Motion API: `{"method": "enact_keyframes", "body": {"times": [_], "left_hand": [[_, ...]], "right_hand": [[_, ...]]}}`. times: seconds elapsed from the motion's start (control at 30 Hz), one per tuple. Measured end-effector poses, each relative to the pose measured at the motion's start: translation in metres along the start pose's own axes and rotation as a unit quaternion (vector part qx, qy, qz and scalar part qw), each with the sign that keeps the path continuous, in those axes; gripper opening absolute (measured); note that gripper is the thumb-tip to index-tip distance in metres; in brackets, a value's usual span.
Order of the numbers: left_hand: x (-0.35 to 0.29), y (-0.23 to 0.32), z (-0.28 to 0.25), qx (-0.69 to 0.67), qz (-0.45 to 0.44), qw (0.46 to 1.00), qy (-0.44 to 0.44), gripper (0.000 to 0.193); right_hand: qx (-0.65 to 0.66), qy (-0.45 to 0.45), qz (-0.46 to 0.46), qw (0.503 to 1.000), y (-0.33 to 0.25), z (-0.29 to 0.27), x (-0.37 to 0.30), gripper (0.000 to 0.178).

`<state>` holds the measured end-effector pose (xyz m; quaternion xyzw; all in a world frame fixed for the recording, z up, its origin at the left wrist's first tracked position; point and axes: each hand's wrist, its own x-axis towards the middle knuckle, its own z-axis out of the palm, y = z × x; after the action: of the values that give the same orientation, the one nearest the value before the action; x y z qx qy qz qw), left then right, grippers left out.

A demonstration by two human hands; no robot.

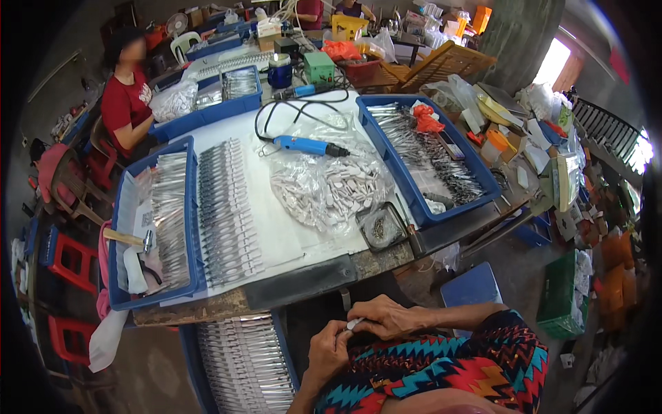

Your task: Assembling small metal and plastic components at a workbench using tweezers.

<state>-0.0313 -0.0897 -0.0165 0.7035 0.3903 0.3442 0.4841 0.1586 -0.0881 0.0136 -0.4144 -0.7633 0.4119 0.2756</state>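
Observation:
In my lap, below the table edge, my left hand and my right hand meet with fingertips pinched together. Between them is a small white piece, gripped from both sides and partly covered by fingers. It resembles the loose white pieces heaped in a clear plastic bag on the table. Beside my left forearm, a blue bin holds rows of slim metal items with pale ends. A blue electric screwdriver with a black cable lies behind the bag.
Blue trays of metal items stand at the table's left and right; a hammer lies in the left one. Rows of metal items cover white sheeting. A small black dish sits near the front edge. A person sits far left.

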Motion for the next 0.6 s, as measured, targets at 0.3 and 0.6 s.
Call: {"method": "enact_keyframes", "body": {"times": [0.3, 0.6], "left_hand": [[-0.028, -0.003, 0.001, 0.025, 0.014, 1.000, -0.008, 0.008], [-0.036, -0.009, -0.008, 0.094, 0.043, 0.994, -0.039, 0.011]], "right_hand": [[0.008, 0.045, -0.046, 0.998, -0.006, 0.026, -0.014, 0.015], [0.052, -0.036, -0.008, 0.998, -0.003, 0.029, -0.011, 0.021]]}}
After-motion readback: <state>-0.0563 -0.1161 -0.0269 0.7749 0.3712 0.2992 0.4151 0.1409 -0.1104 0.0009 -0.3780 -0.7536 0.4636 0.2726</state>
